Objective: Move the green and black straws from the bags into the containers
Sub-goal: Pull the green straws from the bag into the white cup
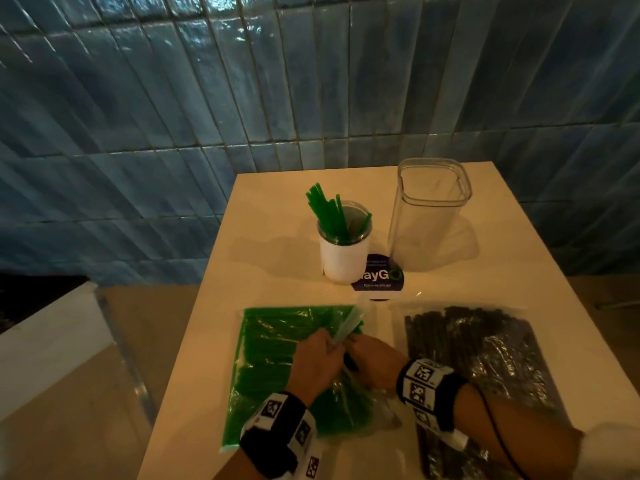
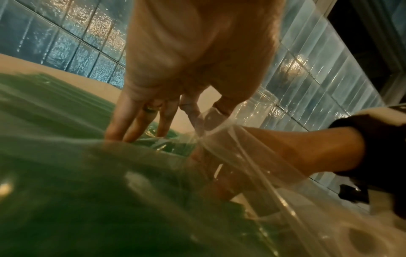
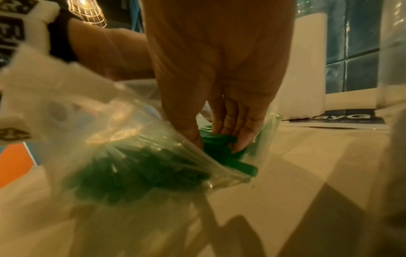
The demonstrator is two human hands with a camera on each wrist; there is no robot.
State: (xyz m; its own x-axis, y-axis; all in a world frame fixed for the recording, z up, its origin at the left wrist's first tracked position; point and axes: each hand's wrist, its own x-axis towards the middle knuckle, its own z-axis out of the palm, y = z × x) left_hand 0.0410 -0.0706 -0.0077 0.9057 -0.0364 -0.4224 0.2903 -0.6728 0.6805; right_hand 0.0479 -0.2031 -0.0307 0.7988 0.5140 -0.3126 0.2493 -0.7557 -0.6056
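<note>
Green straws (image 3: 222,147) fill a clear bag (image 1: 273,368) lying on the near tabletop (image 1: 450,289), where the right hand (image 3: 219,73) clasps a bunch inside its mouth and the left hand (image 1: 317,362) pinches the plastic open. Beside it lies the black-straw bag (image 1: 485,358); farther back stand a white cup (image 1: 344,252) holding green straws and a clear container (image 1: 429,216).

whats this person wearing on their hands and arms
Both forearms are bare. Each wrist carries a black band with white blocks printed with black square markers: left wristband, right wristband. A thin black cable runs up the right forearm. The left hand wears a ring.
</note>
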